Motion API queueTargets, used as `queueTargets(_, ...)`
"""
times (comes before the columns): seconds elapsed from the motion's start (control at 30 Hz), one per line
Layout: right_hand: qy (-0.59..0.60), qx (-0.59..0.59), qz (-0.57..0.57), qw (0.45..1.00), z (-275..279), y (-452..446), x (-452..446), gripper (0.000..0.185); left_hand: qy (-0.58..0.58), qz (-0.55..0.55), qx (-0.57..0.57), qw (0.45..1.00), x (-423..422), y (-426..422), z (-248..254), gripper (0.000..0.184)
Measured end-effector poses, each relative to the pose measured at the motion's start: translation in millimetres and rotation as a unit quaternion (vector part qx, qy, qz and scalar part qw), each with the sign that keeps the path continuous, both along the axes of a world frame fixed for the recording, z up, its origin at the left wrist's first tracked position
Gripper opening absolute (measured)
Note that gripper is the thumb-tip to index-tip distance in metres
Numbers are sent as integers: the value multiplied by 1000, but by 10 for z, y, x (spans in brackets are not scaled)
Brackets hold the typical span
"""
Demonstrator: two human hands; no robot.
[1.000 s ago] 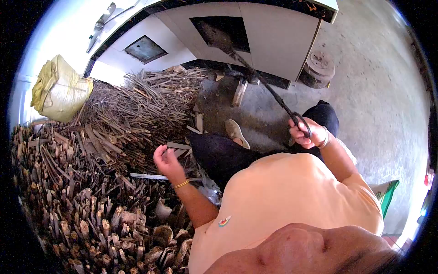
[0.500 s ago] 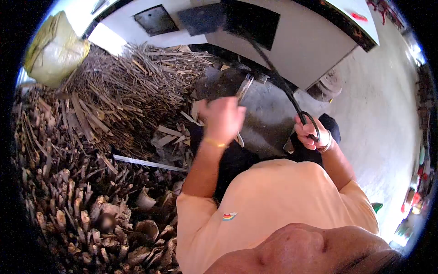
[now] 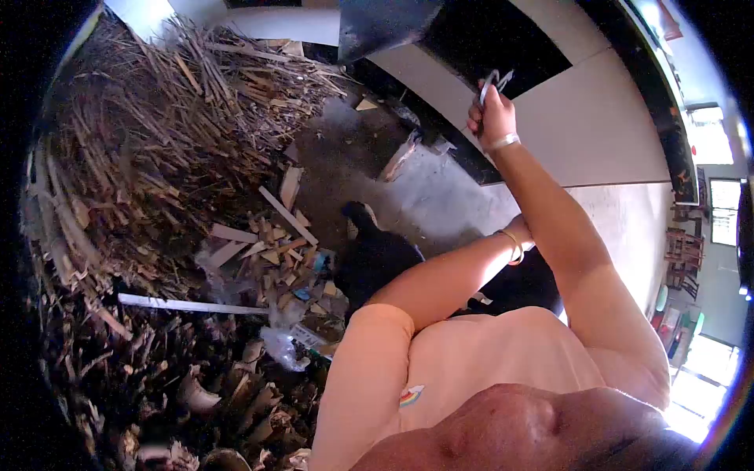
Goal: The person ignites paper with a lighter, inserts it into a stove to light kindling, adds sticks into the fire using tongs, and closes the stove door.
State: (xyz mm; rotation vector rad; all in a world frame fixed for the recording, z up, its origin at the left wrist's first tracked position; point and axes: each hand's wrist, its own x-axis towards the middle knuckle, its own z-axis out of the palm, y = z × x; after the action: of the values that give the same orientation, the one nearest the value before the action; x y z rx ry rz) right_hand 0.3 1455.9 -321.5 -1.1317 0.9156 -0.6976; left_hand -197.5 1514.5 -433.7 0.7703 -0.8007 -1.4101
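Raised in front of the white tiled stove, my right hand (image 3: 496, 116) is wrapped round the looped metal handles of long fire tongs (image 3: 495, 81). The far part of the tongs is lost in the stove's dark square opening (image 3: 510, 51). Beside that opening hangs a dark metal door (image 3: 385, 27), swung outward. My left hand (image 3: 521, 229) reaches across my body, low and close to my right forearm. Its fingers are hidden behind that forearm, so I cannot see what they touch.
A big heap of thin sticks (image 3: 181, 102) fills the left side. Below it lie split wood scraps (image 3: 283, 251), a white strip (image 3: 192, 304), a plastic bag (image 3: 283, 349) and thicker firewood (image 3: 196, 392). A wood piece (image 3: 400, 157) rests on the concrete floor (image 3: 448, 184).
My right hand has moved up and forward to the stove opening with the tongs. My left hand has swung from the wood side to the right, under my right arm. The view has shifted.
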Motion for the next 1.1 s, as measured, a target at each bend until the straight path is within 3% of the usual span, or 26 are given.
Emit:
queueTargets(0.03,16,7,-36,999,-141,-167,134,20,212,13,-25,977,-11,-117,-90,41)
queueTargets(0.07,46,-21,-68,996,-367,-390,216,26,238,-7,88,967,294,-57,163,40)
queueTargets(0.1,97,-31,-42,994,-397,-427,276,20,257,-26,199,945,618,16,446,40)
queueTargets(0.17,130,-31,-12,991,-523,-476,312,20,443,-4,239,864,806,161,760,36)
queueTargets(0.23,178,-85,41,980,-614,-491,318,20,387,31,256,885,797,141,805,30)
queueTargets(0.3,126,-82,4,989,-677,-428,308,19,393,25,269,879,782,156,807,28)
queueTargets(0.33,149,-170,29,974,-760,-440,295,17,400,23,280,872,774,161,807,26)
queueTargets(0.37,132,-106,22,985,-799,-416,290,17,405,23,280,870,731,155,777,26)
queueTargets(0.4,152,-184,39,970,-854,-377,288,17,411,25,278,868,691,149,735,25)
queueTargets(0.5,104,-132,43,985,-935,-194,274,13,429,28,271,861,538,138,624,23)
queueTargets(0.57,87,-18,32,995,-799,-136,224,12,436,26,267,859,449,152,563,22)
queueTargets(0.67,32,-19,25,999,-1006,-404,67,12,447,23,261,855,328,207,479,21)
queueTargets(0.77,29,-1,-32,999,-760,-390,25,12,444,28,258,858,264,257,476,18)
queueTargets(0.8,-27,58,-31,997,-726,-449,60,12,441,30,258,859,251,264,490,17)
queueTargets(0.97,50,27,-93,994,-529,-416,56,18,422,39,240,873,291,296,554,11)
queueTargets(1.07,-27,46,-114,992,-450,-385,131,17,429,66,269,860,351,290,608,16)
queueTargets(1.1,-27,47,-111,992,-421,-410,185,17,499,41,236,833,333,235,475,19)
